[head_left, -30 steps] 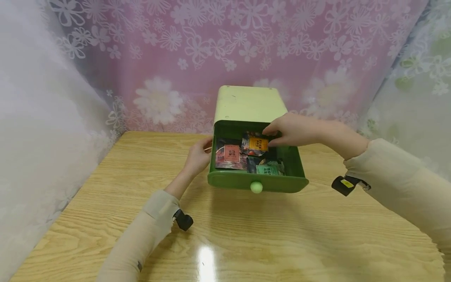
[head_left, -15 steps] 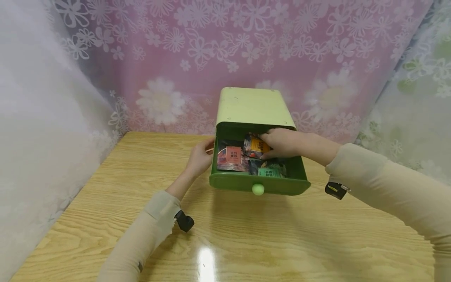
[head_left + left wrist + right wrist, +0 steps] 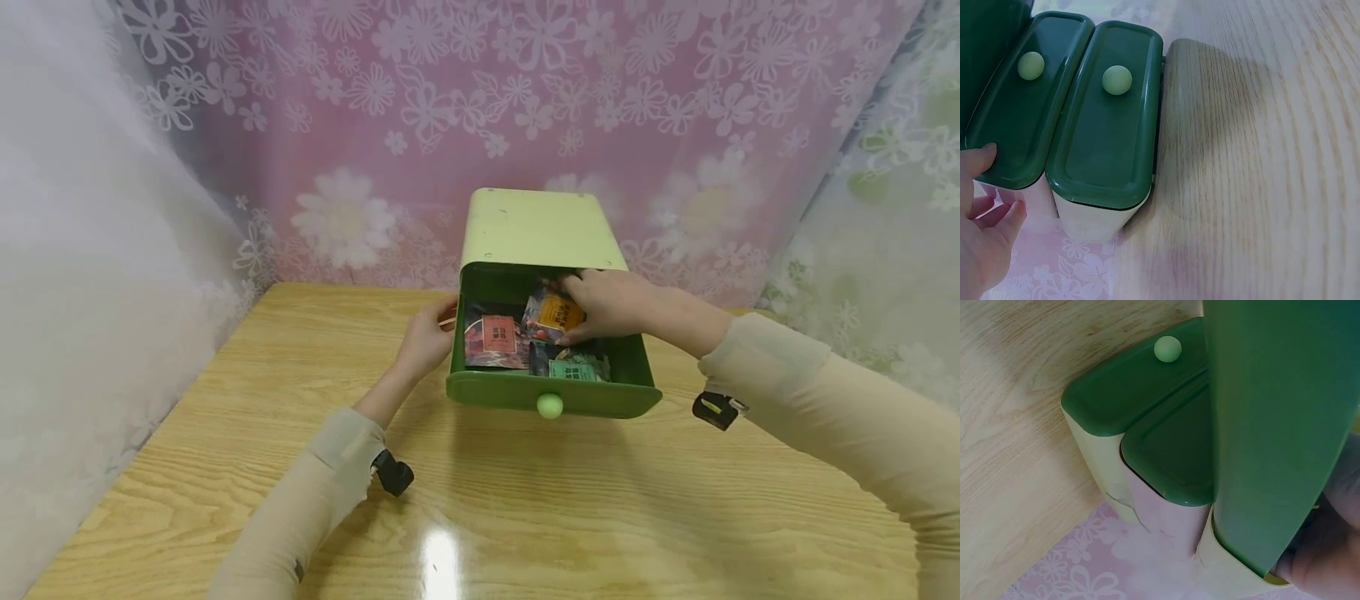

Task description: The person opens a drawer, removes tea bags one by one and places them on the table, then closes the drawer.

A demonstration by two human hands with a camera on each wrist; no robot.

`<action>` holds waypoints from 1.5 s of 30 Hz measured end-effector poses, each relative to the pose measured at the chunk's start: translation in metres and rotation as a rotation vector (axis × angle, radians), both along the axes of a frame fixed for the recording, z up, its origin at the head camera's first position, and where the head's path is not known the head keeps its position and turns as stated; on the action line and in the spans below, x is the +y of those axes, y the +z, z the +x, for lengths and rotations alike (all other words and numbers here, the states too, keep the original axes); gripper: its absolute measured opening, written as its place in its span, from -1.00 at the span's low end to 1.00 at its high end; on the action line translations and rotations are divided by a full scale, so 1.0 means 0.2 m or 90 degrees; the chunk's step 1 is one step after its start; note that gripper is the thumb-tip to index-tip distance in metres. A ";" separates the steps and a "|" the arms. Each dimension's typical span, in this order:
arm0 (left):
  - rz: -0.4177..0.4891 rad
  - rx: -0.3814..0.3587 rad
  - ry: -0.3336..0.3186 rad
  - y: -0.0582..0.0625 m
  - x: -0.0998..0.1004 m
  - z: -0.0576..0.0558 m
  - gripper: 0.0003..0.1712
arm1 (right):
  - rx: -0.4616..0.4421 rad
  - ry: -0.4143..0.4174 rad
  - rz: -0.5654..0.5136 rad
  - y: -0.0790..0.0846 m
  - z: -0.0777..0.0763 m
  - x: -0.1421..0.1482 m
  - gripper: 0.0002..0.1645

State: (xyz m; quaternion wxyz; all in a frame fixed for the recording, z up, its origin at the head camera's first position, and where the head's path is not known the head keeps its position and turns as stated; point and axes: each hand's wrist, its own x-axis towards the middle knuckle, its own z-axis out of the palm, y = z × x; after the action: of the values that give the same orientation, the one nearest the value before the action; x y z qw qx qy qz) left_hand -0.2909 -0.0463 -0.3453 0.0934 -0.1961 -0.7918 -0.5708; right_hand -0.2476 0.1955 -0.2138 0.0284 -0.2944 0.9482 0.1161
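Pinching dark, flat, orange-labelled sachet (image 3: pixel 555 314) at edge with right hand (image 3: pixel 611 303); left hand (image 3: pixel 425 338) grips pale-walled, green-fronted drawer cabinet (image 3: pixel 538 227). I judge sachet light, pliable, slippery; edge hold best.

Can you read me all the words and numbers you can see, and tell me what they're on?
I can't read any for sure.
Pink-label packet: dark writing, too small and blurred to read.
Orange-label packet: dark writing, also too blurred.
Green-label packet: light writing, too blurred as well.
Open green drawer: no writing that I can see.
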 end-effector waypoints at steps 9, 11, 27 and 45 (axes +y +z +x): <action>-0.005 -0.005 0.009 0.00 0.01 0.01 -0.45 | -0.035 0.002 -0.153 0.02 0.01 0.03 -0.57; -0.007 -0.005 0.010 0.01 0.01 0.01 -0.44 | -0.024 0.008 -0.177 0.03 0.02 0.04 -0.72; 0.014 0.001 -0.003 0.01 0.01 0.01 -0.44 | 0.115 -0.004 -0.486 0.13 0.26 0.14 -0.87; -0.026 -0.013 0.007 0.02 0.01 0.01 -0.42 | 0.147 -0.237 -0.928 -0.05 0.36 0.65 -0.78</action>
State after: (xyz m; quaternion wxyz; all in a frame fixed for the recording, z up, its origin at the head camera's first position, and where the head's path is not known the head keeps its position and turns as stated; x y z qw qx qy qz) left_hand -0.2881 -0.0445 -0.3421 0.0847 -0.1880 -0.8051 -0.5562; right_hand -0.1761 0.3249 -0.2238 -0.2536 -0.0596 0.8160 -0.5161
